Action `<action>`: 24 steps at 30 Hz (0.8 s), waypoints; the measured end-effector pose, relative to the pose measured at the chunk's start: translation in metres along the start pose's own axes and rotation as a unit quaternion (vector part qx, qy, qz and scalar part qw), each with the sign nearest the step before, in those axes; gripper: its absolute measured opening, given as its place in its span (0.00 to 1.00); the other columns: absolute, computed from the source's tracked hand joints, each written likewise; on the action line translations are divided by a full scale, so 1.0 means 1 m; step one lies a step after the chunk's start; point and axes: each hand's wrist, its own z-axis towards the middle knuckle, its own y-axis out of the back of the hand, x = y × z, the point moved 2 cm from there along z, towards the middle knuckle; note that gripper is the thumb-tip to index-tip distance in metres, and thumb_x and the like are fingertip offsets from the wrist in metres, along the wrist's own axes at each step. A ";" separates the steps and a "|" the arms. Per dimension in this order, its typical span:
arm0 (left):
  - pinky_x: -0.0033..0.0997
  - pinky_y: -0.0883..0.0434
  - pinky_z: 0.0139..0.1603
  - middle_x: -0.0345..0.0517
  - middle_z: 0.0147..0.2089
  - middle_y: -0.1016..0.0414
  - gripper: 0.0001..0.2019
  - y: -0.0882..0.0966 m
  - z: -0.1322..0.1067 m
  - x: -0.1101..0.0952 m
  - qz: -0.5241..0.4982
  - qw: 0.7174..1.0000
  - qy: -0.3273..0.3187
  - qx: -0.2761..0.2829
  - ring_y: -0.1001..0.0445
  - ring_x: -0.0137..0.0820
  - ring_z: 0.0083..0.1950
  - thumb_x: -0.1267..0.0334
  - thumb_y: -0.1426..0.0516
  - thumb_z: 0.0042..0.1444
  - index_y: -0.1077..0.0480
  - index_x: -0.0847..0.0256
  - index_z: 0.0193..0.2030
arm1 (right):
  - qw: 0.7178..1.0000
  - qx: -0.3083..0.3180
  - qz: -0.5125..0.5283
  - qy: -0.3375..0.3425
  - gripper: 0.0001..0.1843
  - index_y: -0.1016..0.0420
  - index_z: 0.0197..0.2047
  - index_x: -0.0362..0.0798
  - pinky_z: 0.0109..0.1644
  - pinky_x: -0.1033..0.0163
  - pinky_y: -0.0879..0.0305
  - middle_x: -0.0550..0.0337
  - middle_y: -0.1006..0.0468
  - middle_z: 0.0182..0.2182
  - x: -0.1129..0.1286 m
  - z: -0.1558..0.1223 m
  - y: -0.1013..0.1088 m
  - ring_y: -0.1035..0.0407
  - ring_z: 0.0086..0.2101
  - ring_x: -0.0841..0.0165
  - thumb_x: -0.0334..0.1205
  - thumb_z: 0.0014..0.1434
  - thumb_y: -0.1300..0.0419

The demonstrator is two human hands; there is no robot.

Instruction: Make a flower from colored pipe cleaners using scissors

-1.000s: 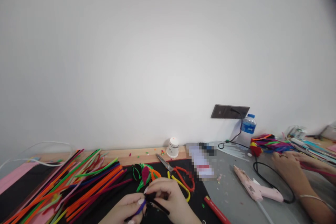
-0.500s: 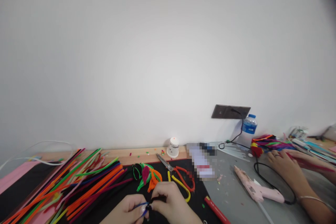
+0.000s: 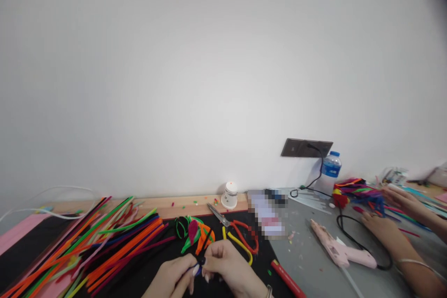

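Between the fingers (image 3: 213, 263): a dark blue pipe-cleaner piece (image 3: 197, 268). Left of the fingers: loose pipe cleaners (image 3: 115, 247) in orange, green, magenta, yellow and black, on a black mat (image 3: 153, 265). Just beyond the fingers: a twisted cluster (image 3: 195, 233) of green, orange and magenta. Right of the fingers: scissors (image 3: 226, 223) with red handles, a yellow loop (image 3: 240, 243), a red stick (image 3: 288, 280), and a pale pink glue gun (image 3: 337, 251) with black cord (image 3: 349, 238) on a grey sheet (image 3: 307, 265). Farther beyond: a white cup (image 3: 229, 195).
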 end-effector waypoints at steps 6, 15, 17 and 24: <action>0.26 0.39 0.34 0.39 0.26 0.37 0.15 0.003 0.007 0.015 -0.229 0.971 0.029 -0.070 0.37 0.31 0.31 0.53 0.48 0.53 0.30 0.61 0.25 | 0.983 0.046 0.178 0.004 0.33 0.31 0.24 0.39 0.12 0.73 0.60 0.55 0.28 0.20 0.013 -0.003 0.001 0.46 0.11 0.80 0.62 0.53 0.56; 0.27 0.36 0.35 0.40 0.25 0.31 0.14 0.002 0.007 0.005 -0.308 0.941 0.076 -0.113 0.34 0.33 0.31 0.52 0.44 0.48 0.28 0.62 0.24 | 0.989 -0.054 -0.054 0.123 0.14 0.35 0.27 0.43 0.24 0.73 0.47 0.69 0.35 0.18 0.004 0.001 -0.015 0.41 0.20 0.78 0.35 0.39 0.33; 0.29 0.35 0.38 0.41 0.26 0.28 0.13 0.002 0.007 0.005 -0.296 0.946 0.074 -0.111 0.32 0.34 0.33 0.53 0.44 0.49 0.26 0.61 0.26 | 0.993 -0.042 -0.043 0.103 0.13 0.36 0.26 0.43 0.22 0.72 0.46 0.70 0.36 0.15 0.000 0.002 -0.015 0.40 0.18 0.78 0.38 0.42 0.35; 0.36 0.32 0.43 0.45 0.34 0.23 0.15 -0.005 0.005 0.025 -0.402 0.903 0.089 -0.121 0.28 0.36 0.36 0.56 0.39 0.44 0.27 0.59 0.38 | 0.998 -0.034 -0.022 0.050 0.17 0.39 0.22 0.44 0.16 0.72 0.44 0.68 0.35 0.12 -0.002 0.002 -0.016 0.41 0.12 0.77 0.43 0.39 0.34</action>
